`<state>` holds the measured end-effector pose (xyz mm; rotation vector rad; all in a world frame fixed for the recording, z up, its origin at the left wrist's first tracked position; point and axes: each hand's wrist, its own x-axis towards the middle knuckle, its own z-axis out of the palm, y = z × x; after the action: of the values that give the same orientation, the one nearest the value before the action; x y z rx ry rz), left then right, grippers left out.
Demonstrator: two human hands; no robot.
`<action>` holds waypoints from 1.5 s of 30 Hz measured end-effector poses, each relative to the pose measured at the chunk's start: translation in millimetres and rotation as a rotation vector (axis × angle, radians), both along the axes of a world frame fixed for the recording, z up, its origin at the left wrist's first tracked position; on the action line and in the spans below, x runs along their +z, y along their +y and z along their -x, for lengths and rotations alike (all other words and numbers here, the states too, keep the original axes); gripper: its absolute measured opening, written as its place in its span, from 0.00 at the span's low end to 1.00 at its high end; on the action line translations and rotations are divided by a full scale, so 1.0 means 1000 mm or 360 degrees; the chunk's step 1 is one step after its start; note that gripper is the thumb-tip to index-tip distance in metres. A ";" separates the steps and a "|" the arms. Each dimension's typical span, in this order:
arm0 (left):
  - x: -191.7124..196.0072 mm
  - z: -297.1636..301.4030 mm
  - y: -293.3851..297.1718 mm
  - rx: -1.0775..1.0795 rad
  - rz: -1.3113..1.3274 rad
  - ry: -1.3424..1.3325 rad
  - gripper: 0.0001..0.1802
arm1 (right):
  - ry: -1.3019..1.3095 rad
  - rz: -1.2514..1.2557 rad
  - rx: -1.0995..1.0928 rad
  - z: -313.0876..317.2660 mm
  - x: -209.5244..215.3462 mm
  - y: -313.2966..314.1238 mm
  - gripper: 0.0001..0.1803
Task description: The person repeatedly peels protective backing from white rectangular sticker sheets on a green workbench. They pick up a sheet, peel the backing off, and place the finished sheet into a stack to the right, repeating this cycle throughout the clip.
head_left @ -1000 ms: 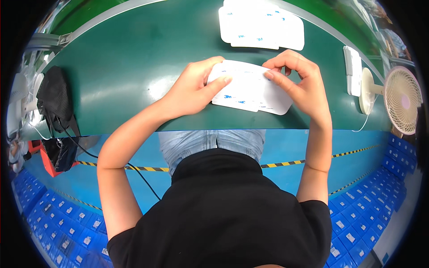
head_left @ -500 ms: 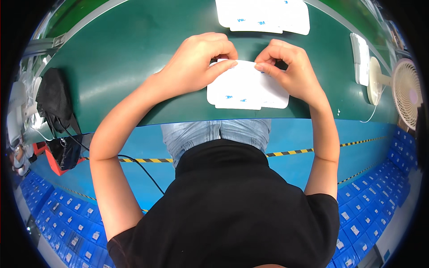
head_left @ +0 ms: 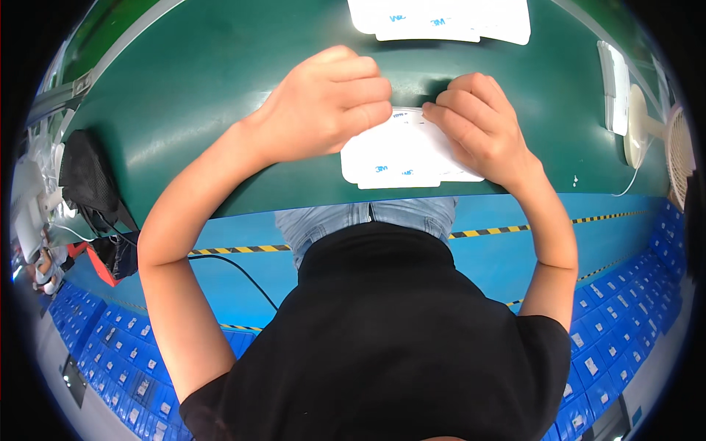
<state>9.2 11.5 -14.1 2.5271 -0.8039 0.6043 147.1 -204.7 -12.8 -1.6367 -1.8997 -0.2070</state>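
A white sheet (head_left: 401, 151) with small blue print and rounded, stepped edges lies at the near side of the green table (head_left: 198, 95). My left hand (head_left: 331, 103) is closed at its far left corner, knuckles up and thumb hidden. At the far right part of the sheet, my right hand (head_left: 478, 125) is also closed, its fingers curled and bent inward. Both hands seem to pinch the far edge, though the fingertips are mostly hidden. Beyond them lie more white sheets (head_left: 437, 20) of the same kind, overlapping each other.
A stack of narrow white pieces (head_left: 612, 88) lies at the right, beside a pale fan (head_left: 678, 158) with a cord. A black bag (head_left: 88, 169) hangs at the table's left end. Blue bins (head_left: 121, 360) line the floor behind me on both sides.
Both hands have rolled over, so the thumbs that showed on the sheet are now hidden and the knuckles face up. The view has shifted slightly.
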 end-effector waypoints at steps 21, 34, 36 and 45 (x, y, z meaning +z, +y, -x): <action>0.014 0.051 -0.059 0.0746 -0.0442 0.0148 0.40 | -0.0163 0.0351 -0.0352 0.045 0.019 -0.015 0.29; 0.018 0.052 -0.061 0.0810 -0.0417 0.0237 0.40 | -0.0116 0.0530 -0.0677 0.089 0.007 -0.025 0.33; 0.019 0.055 -0.073 0.0820 -0.0284 0.0320 0.41 | -0.0153 0.0479 -0.0685 0.090 0.001 -0.026 0.33; 0.006 0.057 -0.094 0.0900 -0.0121 0.0246 0.47 | -0.0187 0.0477 -0.0637 0.081 0.006 -0.026 0.35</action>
<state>-47.7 -82.0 -8.5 2.8342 -0.0450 0.5418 66.1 -230.9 -6.3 -2.2477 -1.7306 -0.1901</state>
